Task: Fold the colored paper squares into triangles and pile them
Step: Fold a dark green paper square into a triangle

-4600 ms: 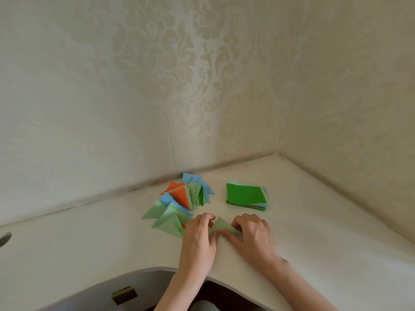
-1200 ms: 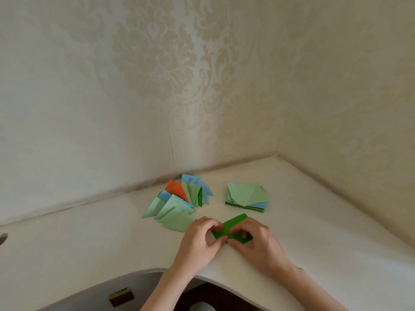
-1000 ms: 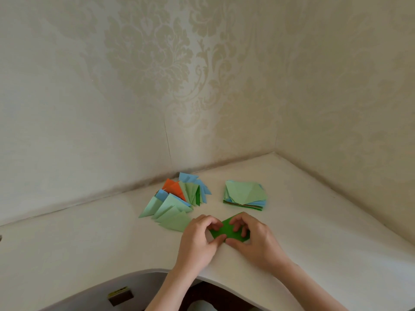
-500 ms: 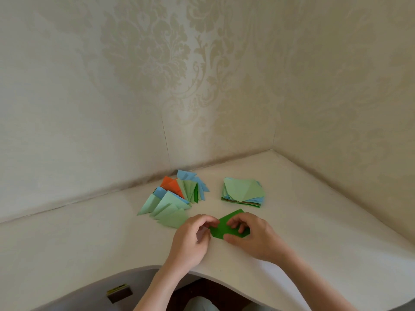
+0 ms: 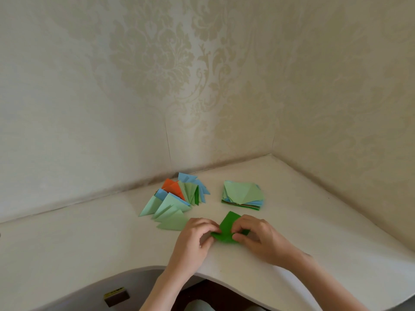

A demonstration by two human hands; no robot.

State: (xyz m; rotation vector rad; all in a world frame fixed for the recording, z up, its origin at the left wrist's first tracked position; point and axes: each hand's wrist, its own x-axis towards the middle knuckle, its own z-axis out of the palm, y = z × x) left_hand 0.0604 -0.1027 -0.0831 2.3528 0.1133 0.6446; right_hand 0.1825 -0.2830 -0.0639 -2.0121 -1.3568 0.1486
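A dark green paper square (image 5: 226, 228) lies partly folded on the white table (image 5: 89, 239), close to its front edge. My left hand (image 5: 193, 241) pinches its left corner with curled fingers. My right hand (image 5: 258, 239) pinches its right side, thumb underneath. To the left behind them lies a fanned pile of folded triangles (image 5: 177, 200) in light green, blue, orange and dark green. A stack of unfolded squares (image 5: 243, 195), light green on top, sits behind the hands to the right.
Patterned walls meet in a corner right behind the table. The table's front edge curves inward around my body. A small dark block (image 5: 116, 298) with a yellow label lies below the table edge at the lower left.
A light green triangle went onto the pile. The dark green square left the stack and came down before me; both hands now fold it, its far corner lifted toward me.
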